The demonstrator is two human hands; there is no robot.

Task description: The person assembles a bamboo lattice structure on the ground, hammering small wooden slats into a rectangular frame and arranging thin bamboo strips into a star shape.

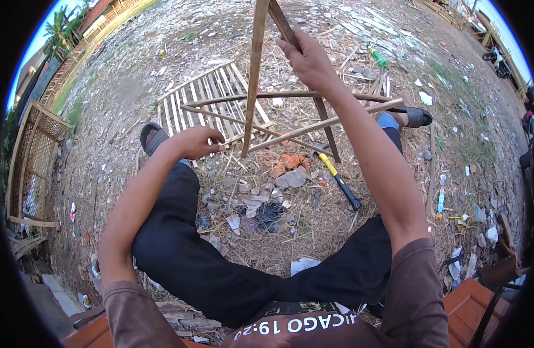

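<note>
A wooden frame of narrow bars stands in front of me, its two long bars converging at the top edge and thinner bars crossing lower down. My right hand is wrapped round the upper part of the farther, darker bar. Over my left shin, my left hand has thumb and fingers apart, with nothing visible between them; its fingertips are near a thin wooden strip. On the ground between my feet lies a hammer with a yellow and black handle, beside broken orange brick and a grey stone.
A slatted wooden panel lies beyond my left hand. At the far left stands a woven lattice wooden piece. Rubble and litter cover the ground, with a green bottle at the far right. A motorbike is parked farther off.
</note>
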